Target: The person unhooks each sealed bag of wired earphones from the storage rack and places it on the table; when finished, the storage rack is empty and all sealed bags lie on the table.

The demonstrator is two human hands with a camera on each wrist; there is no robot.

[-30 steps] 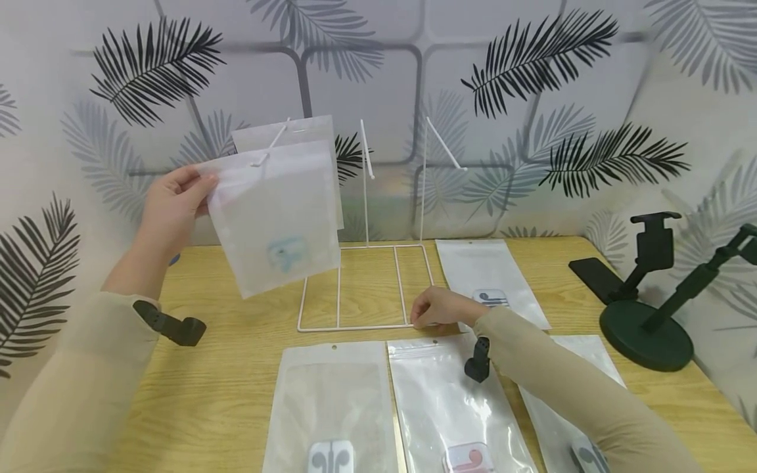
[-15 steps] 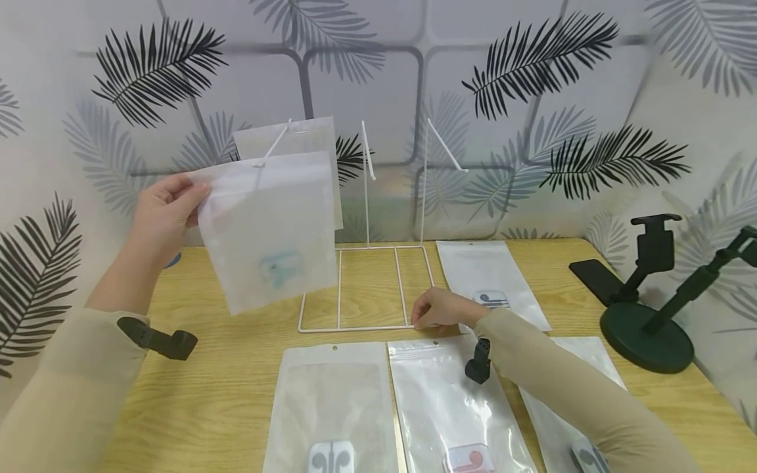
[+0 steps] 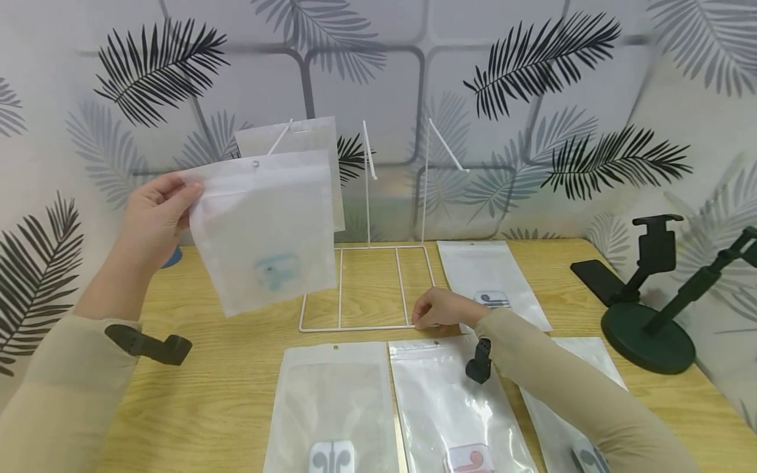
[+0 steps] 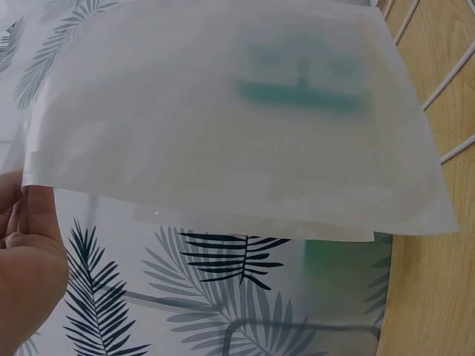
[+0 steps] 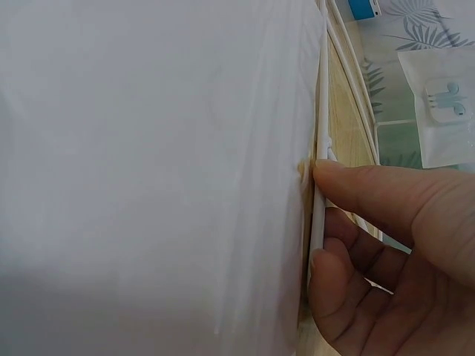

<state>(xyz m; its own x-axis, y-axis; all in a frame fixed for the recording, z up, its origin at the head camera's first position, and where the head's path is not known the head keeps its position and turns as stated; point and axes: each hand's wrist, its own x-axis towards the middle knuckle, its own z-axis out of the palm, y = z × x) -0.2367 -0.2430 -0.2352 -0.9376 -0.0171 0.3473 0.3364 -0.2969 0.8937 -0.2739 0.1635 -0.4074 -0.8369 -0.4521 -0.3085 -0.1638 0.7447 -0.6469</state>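
My left hand (image 3: 156, 210) pinches the top left corner of a white translucent zip bag (image 3: 266, 217), held up at the left of the white wire rack (image 3: 355, 328). A teal earphone case (image 3: 276, 270) shows faintly through it. The bag's hanging hole is in view; the left hook (image 3: 280, 136) runs behind the bag, its tip hidden. Behind it, another bag (image 3: 313, 135) hangs on that hook. In the left wrist view the held bag (image 4: 185, 133) spreads wide. My right hand (image 3: 440, 307) pinches the rack's front bar (image 5: 319, 222) between thumb and fingers.
Several bags with earphones lie on the table: a left front bag (image 3: 337, 394), a middle one (image 3: 455, 394), one under the right forearm, and a back bag (image 3: 485, 269). A dark stand (image 3: 647, 336) and black phone (image 3: 594, 279) stand right. The rack's other hooks (image 3: 447, 146) are bare.
My left hand has drawn the bag toward me and slightly left and down, and its hole has come off the hook's tip. The right hand stays on the rack.
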